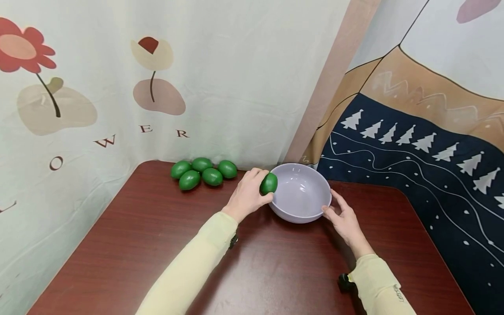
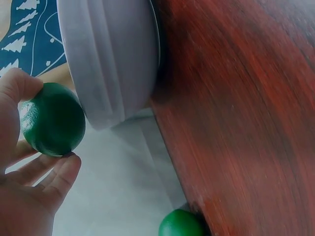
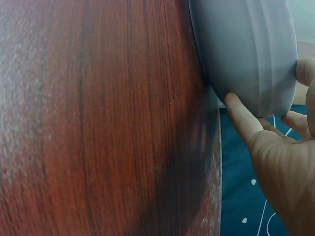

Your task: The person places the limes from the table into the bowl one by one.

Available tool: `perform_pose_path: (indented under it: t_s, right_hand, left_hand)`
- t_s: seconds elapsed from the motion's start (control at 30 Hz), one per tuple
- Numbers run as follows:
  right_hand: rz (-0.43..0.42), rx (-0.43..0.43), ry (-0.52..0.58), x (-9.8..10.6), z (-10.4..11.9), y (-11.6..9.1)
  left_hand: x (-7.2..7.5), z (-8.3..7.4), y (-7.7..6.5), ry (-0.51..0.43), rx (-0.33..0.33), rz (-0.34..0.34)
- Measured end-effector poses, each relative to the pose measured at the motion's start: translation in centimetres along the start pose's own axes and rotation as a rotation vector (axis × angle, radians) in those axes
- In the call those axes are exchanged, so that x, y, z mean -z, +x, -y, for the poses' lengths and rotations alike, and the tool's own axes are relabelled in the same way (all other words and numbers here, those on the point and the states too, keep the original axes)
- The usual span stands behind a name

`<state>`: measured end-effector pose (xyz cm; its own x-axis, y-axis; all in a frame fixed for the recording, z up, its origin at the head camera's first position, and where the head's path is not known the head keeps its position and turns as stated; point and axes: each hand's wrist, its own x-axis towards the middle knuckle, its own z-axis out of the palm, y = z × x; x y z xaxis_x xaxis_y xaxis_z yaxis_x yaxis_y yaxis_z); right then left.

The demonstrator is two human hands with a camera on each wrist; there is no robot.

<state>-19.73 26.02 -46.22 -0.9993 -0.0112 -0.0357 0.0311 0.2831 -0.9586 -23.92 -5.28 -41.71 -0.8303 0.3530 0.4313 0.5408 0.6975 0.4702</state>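
Note:
My left hand (image 1: 249,192) grips a smooth green lime (image 1: 269,183) at the left rim of a pale lavender bowl (image 1: 301,192). In the left wrist view the thumb and fingertips are round this lime (image 2: 53,119), right beside the bowl's outer wall (image 2: 106,59). On the bowl's right side, my right hand (image 1: 346,218) holds it with the thumb at the rim. One finger (image 3: 241,115) lies low along the outer wall in the right wrist view. Inside, the bowl shows only its bare glossy surface.
Several more limes (image 1: 212,176) lie grouped at the back left of the dark red wooden table (image 1: 275,271). A white curtain (image 1: 236,87) with flower prints hangs behind the table. To the right hangs a navy cloth (image 1: 393,175) with white trees.

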Motion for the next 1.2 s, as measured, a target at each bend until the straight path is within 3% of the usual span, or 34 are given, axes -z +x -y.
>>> perform_pose_path:
  t_s: [0.53, 1.2]
  right_hand:
    - [-0.011, -0.002, -0.014, -0.1, -0.1, 0.1]
    - [-0.008, -0.006, -0.034, 0.0, -0.3, 0.3]
  left_hand:
    - [-2.1, -1.2, 0.4, 0.034, -0.068, -0.008]
    - [-3.8, -1.9, 1.3, 0.097, -0.098, 0.077]
